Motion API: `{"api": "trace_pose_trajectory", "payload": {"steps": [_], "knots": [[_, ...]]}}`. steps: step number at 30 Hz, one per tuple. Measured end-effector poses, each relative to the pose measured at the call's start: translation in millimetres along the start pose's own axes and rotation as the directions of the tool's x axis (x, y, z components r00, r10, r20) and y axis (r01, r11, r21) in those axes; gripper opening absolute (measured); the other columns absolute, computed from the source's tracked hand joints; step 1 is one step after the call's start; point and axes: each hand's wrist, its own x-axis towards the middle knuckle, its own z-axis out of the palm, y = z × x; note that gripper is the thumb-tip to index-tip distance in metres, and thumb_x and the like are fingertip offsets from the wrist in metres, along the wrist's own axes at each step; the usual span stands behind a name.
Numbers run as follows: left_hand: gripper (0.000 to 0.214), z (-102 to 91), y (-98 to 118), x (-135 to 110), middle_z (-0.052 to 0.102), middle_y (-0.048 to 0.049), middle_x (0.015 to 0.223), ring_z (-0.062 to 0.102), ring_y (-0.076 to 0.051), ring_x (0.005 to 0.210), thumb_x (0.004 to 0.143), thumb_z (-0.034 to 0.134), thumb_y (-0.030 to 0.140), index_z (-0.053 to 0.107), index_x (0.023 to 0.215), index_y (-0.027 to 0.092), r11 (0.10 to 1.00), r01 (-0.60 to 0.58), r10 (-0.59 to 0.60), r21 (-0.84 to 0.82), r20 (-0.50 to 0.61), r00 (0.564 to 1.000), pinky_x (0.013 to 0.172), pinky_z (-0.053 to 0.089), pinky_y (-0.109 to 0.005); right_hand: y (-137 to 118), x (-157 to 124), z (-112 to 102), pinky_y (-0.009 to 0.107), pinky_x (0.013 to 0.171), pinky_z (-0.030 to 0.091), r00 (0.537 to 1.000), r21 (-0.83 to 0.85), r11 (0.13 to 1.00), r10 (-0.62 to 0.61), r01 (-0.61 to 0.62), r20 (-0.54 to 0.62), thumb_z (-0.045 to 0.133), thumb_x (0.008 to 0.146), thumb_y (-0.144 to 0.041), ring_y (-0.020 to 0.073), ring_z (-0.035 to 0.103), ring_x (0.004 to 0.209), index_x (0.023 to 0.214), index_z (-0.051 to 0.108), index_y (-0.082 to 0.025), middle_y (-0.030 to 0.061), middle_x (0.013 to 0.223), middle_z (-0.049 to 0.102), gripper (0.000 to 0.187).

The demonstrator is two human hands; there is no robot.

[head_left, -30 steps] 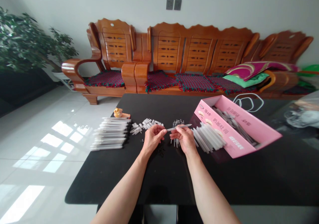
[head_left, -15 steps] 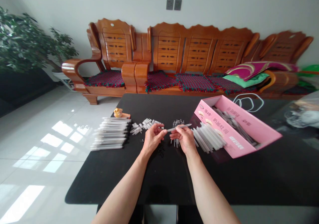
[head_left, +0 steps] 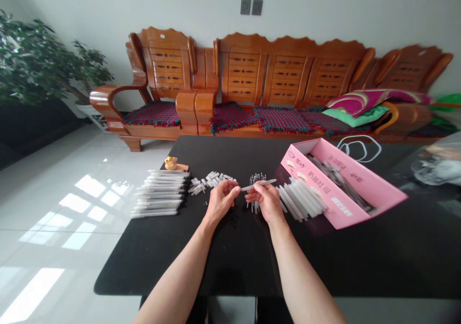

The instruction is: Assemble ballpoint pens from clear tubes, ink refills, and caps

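Observation:
A slim, pale translucent pen lies nearly level between my two hands above the black table. My left hand is closed at its left end, thumb and fingers pinching there. Farther along, my right hand grips it between thumb and fingers, and its pointed right end sticks out past the hand. Behind my left hand is a heap of short whitish caps. Thin dark-and-clear parts lie partly hidden behind my right hand. To its right sits a pile of translucent tubes. Small black bits lie below my left hand.
A row of pens with dark ends lies at the table's left edge, a small yellow figurine behind it. An open pink box holding dark-looking pens stands to the right, with a white cord behind. A wooden sofa lines the wall.
Almost nothing differs. The pen and both hands have shifted very slightly, and the grip looks the same.

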Motion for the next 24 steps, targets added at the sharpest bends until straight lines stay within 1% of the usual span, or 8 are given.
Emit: {"api": "trace_pose_trajectory", "payload": {"steps": [3, 6, 10, 12, 15, 18, 21, 24], "knots": [[0.044, -0.6, -1.1, -0.7, 0.062, -0.0016, 0.059, 0.045, -0.005, 0.039, 0.09, 0.052, 0.052, 0.066, 0.076, 0.012, 0.999, 0.026, -0.028, 0.042, 0.049, 0.998, 0.038, 0.031, -0.015, 1.1, 0.2, -1.3, 0.028, 0.046, 0.059, 1.0, -0.01, 1.0, 0.003, -0.003, 0.012, 0.076, 0.074, -0.03, 0.0211, 0.071, 0.051, 0.085, 0.061, -0.016, 0.0056, 0.066, 0.075, 0.023], [0.039, -0.1, -1.4, -0.3, 0.06, -0.0004, 0.056, 0.046, -0.005, 0.04, 0.084, 0.061, 0.049, 0.064, 0.073, 0.012, 0.999, 0.023, -0.024, 0.031, 0.047, 0.999, 0.039, 0.033, -0.015, 1.6, 0.4, -2.1, 0.028, 0.047, 0.059, 1.0, -0.017, 1.0, 0.003, -0.002, 0.015, 0.076, 0.074, -0.03, 0.0207, 0.071, 0.051, 0.085, 0.061, -0.016, 0.0056, 0.066, 0.075, 0.023], [0.041, 0.7, -0.9, 0.7, 0.061, 0.0016, 0.065, 0.051, -0.007, 0.044, 0.074, 0.074, 0.046, 0.064, 0.098, 0.015, 0.997, 0.033, -0.033, -0.069, 0.002, 0.999, 0.038, 0.035, -0.015, 0.8, 0.5, -0.9, 0.028, 0.045, 0.059, 1.0, -0.01, 1.0, 0.0, 0.0, 0.007, 0.076, 0.073, -0.031, 0.0208, 0.071, 0.051, 0.085, 0.061, -0.017, 0.0048, 0.065, 0.074, 0.024], [0.043, 0.4, -1.3, 0.7, 0.063, 0.0007, 0.069, 0.051, -0.007, 0.044, 0.078, 0.069, 0.049, 0.063, 0.105, 0.016, 0.996, 0.039, -0.039, -0.074, 0.004, 0.999, 0.037, 0.035, -0.015, 0.2, 0.2, 0.3, 0.028, 0.045, 0.058, 1.0, -0.009, 1.0, 0.001, -0.001, 0.004, 0.077, 0.072, -0.032, 0.021, 0.071, 0.05, 0.085, 0.061, -0.017, 0.0047, 0.065, 0.074, 0.025], [0.04, -0.5, -2.0, 0.2, 0.063, -0.001, 0.063, 0.047, -0.005, 0.04, 0.087, 0.056, 0.052, 0.067, 0.083, 0.013, 0.999, 0.042, -0.041, -0.012, 0.064, 0.997, 0.038, 0.032, -0.015, -0.6, -0.4, 1.7, 0.027, 0.044, 0.058, 1.0, -0.017, 1.0, 0.003, -0.003, -0.001, 0.077, 0.072, -0.032, 0.0209, 0.071, 0.05, 0.084, 0.061, -0.017, 0.0047, 0.064, 0.074, 0.025], [0.039, -0.4, -0.9, 0.0, 0.06, -0.0006, 0.056, 0.046, -0.004, 0.04, 0.084, 0.062, 0.05, 0.063, 0.071, 0.012, 0.999, 0.031, -0.031, 0.01, 0.081, 0.996, 0.039, 0.032, -0.014, -1.4, -0.9, 2.2, 0.027, 0.045, 0.058, 1.0, -0.025, 1.0, 0.006, -0.006, -0.001, 0.077, 0.071, -0.031, 0.0203, 0.07, 0.049, 0.082, 0.061, -0.017, 0.0046, 0.064, 0.074, 0.025], [0.036, 0.5, 1.1, 0.0, 0.057, 0.0019, 0.055, 0.047, -0.006, 0.04, 0.076, 0.071, 0.048, 0.065, 0.082, 0.013, 0.998, 0.052, -0.051, -0.031, 0.034, 0.998, 0.037, 0.033, -0.014, -1.9, -0.7, 2.2, 0.027, 0.045, 0.058, 1.0, -0.023, 1.0, 0.008, -0.008, -0.001, 0.077, 0.071, -0.032, 0.0205, 0.07, 0.05, 0.082, 0.061, -0.017, 0.0046, 0.064, 0.074, 0.025], [0.044, 0.6, 0.6, 0.0, 0.062, -0.0001, 0.065, 0.05, -0.007, 0.04, 0.079, 0.066, 0.053, 0.065, 0.098, 0.014, 0.993, 0.073, -0.072, -0.09, 0.014, 0.997, 0.034, 0.033, -0.015, -1.8, -0.1, 1.9, 0.027, 0.044, 0.058, 1.0, -0.013, 1.0, 0.007, -0.007, -0.007, 0.077, 0.071, -0.032, 0.0207, 0.071, 0.05, 0.082, 0.061, -0.017, 0.0041, 0.064, 0.074, 0.025]]}}
